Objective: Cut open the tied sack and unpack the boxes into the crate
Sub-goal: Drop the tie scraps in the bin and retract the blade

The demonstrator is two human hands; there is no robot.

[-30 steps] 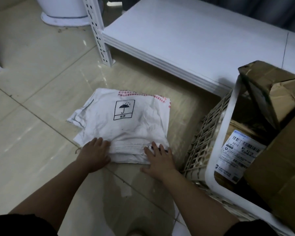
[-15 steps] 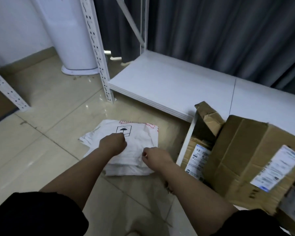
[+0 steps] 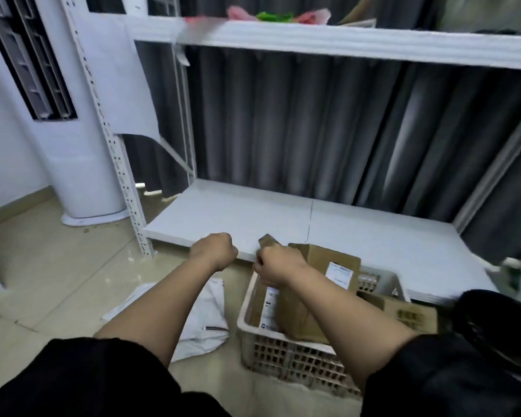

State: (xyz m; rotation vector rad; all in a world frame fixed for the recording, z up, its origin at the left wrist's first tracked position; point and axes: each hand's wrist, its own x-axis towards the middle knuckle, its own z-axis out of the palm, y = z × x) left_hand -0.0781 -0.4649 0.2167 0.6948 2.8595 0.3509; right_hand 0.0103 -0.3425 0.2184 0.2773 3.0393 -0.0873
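Note:
The folded white sack [image 3: 203,320] lies flat on the tiled floor, partly hidden under my left forearm. To its right stands a white lattice crate [image 3: 286,353] holding several brown cardboard boxes [image 3: 319,284] with white labels. My left hand [image 3: 214,251] is raised in the air above the sack, curled into a fist with nothing in it. My right hand [image 3: 275,266] is also fisted, held over the crate's near-left corner, in front of a box flap. Whether it touches the flap I cannot tell.
A white metal rack stands ahead, with a low shelf board [image 3: 283,215] just beyond the crate and an upper shelf [image 3: 313,40] overhead. Dark curtains hang behind. A white floor-standing air conditioner [image 3: 73,164] is at the left. The rack's upright post [image 3: 127,188] rises near the sack.
Both hands have lifted off the folded sack and closed into fists. The view has tilted up, so the rack, curtains and upper shelf now show.

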